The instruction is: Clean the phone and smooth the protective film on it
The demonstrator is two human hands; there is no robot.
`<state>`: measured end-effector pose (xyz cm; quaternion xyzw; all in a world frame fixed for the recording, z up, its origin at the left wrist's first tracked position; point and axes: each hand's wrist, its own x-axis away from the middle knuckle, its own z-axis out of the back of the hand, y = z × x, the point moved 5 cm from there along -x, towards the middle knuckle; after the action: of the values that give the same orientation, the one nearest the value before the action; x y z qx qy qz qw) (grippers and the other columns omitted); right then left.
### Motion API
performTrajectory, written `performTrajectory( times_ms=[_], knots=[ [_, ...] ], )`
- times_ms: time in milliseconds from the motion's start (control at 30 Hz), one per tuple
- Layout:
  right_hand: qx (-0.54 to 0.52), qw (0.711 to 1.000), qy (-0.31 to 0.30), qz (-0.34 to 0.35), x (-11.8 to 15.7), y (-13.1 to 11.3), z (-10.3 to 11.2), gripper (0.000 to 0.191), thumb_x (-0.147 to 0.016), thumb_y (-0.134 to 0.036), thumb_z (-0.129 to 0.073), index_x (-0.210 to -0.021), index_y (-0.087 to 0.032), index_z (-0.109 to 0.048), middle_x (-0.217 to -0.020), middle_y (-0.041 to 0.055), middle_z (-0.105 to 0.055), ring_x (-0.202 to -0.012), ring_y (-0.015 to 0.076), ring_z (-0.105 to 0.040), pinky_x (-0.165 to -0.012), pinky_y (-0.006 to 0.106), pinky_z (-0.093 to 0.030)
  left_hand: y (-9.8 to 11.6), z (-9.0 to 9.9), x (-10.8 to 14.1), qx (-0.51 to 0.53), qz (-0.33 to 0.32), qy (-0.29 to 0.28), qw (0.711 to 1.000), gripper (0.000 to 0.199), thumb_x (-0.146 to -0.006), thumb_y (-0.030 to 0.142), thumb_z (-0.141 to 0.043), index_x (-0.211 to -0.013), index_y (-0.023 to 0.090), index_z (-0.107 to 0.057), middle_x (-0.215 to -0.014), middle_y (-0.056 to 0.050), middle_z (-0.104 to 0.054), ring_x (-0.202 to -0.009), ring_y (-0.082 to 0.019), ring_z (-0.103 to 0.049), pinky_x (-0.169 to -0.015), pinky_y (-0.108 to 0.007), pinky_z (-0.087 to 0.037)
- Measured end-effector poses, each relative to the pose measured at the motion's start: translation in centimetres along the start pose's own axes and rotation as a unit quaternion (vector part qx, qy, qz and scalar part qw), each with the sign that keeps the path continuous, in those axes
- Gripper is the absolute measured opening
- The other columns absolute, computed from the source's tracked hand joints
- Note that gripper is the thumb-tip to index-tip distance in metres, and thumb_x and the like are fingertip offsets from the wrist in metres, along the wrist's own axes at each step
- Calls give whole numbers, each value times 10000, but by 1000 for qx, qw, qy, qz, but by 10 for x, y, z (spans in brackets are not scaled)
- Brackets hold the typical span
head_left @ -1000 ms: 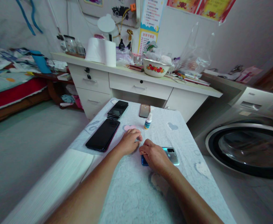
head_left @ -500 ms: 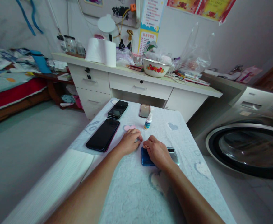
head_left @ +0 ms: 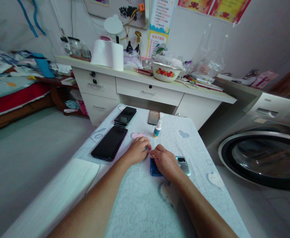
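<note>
Spanning the near part of a tabletop (head_left: 132,208) covered in pale quilted cloth, two bare forearms lead forward to hands close together near its middle. The right hand (head_left: 166,162) lies over a blue-and-silver smartphone (head_left: 185,168), which is flat on the cloth, back up, its camera block on the right. The right fingers are curled in, tips hidden, so whether that grip is clamped on anything cannot be told. The left hand (head_left: 137,150) is just beyond the phone's left end, fingers loosely bent, with a gap at the thumb: its grip stands apart.

To the left lies a large black-screened phone (head_left: 109,143), near the tabletop's edge; beyond it is a stack of smaller phones (head_left: 125,116). Past the left fingertips stands a small white spray bottle (head_left: 157,129), upright, and behind that lies a brownish phone or case (head_left: 154,117); which one is unclear.

Farther off are a white drawer cabinet (head_left: 150,91) bearing a floral bowl (head_left: 166,72), and a front-loading washing machine (head_left: 264,152) to the right.

As a judgement, sideways pressure from the right hand could skid the phone or ruck the soft cloth; a forward knock from the left could topple the narrow bottle.
</note>
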<state>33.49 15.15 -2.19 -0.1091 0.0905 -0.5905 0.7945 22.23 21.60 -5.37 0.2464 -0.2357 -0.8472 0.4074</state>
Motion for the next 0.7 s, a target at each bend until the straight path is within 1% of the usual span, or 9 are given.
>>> performTrajectory(
  times_ms=[133,267,367,500,600,700],
  knots=[
    [-4,1000,-13,-18,3,6,6,219,-921,-206,-438,-891,-204,-655,-927,36,-561,-793,121,-556,-698,203,-366,1,1,1,3,1,-1,1000,127,-718,155,-588,-820,214,-636,-1137,-49,-572,-1150,-230,-478,-1025,-384,-360],
    [3,1000,-7,-31,8,16,11,230,-922,-215,-430,-831,-188,-640,-897,38,-553,-767,119,-543,-680,205,-347,3,3,2,5,-4,-6,1000,91,-739,188,-588,-817,209,-628,-1106,-44,-582,-1140,-221,-479,-1019,-371,-353],
    [12,999,-2,-38,12,23,13,229,-916,-194,-428,-835,-187,-643,-884,34,-546,-752,114,-536,-680,209,-337,5,4,2,6,0,-18,1000,91,-740,237,-614,-824,208,-628,-1104,-45,-578,-1135,-223,-475,-1012,-370,-350],
    [19,998,-7,-57,14,29,17,232,-916,-188,-425,-861,-192,-651,-895,35,-542,-757,112,-539,-692,211,-338,5,6,3,13,6,-29,999,180,-699,293,-677,-849,206,-627,-1132,-55,-558,-1135,-237,-470,-1003,-379,-348],
    [27,998,-10,-62,14,30,18,233,-919,-201,-428,-851,-186,-651,-896,39,-540,-754,113,-539,-690,213,-340,6,6,3,11,8,-31,999,208,-673,290,-699,-852,215,-623,-1146,-49,-551,-1138,-239,-468,-1004,-379,-342],
    [28,998,-1,-55,12,26,15,228,-924,-207,-426,-871,-189,-647,-905,37,-536,-758,111,-542,-691,212,-344,6,5,3,7,11,-28,1000,216,-661,278,-703,-854,219,-625,-1152,-45,-550,-1146,-242,-463,-1012,-384,-333]
  ],
)
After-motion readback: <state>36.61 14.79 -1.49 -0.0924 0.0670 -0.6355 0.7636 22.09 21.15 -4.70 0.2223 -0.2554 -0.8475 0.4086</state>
